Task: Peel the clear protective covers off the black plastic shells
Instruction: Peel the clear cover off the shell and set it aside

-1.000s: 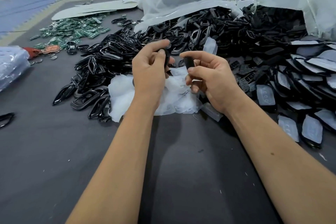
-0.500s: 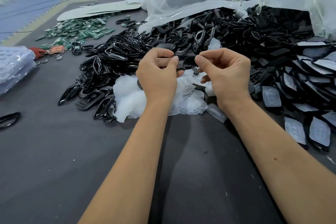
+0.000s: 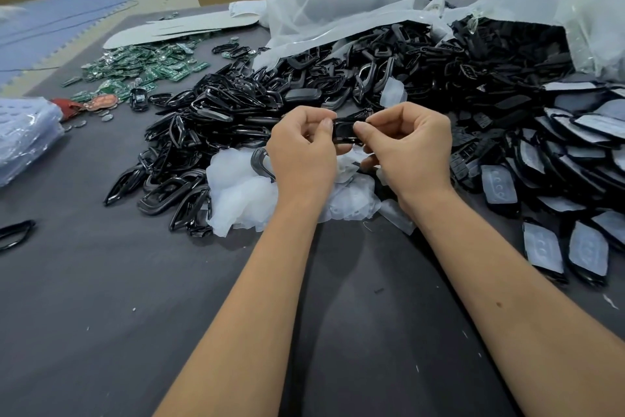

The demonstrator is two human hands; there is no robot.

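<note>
Hands meet above the grey table (image 3: 101, 332) in the head view, both working one black shell (image 3: 345, 130). The left hand (image 3: 301, 152) pinches the shell's left end between thumb and curled fingers, while the right hand (image 3: 411, 146) pinches its right end, thumb tip pressed on the top face. Holding it by both ends, lifted off the table, probably lets one hand steady the shell while the other picks at the edge of a clear cover; whether a cover is on this shell cannot be told.

Just below the hands, nearer the person, lies a heap of peeled covers (image 3: 243, 193), likely dropped there so they fall straight from the work. Left of and beyond the hands sprawls a pile of black frames (image 3: 209, 125). Right of the hands, a spread of covered shells (image 3: 588, 247) waits within easy reach. Far left of the frames sit green circuit boards (image 3: 142, 68), and white plastic bags (image 3: 338, 0) slump behind everything.
</note>
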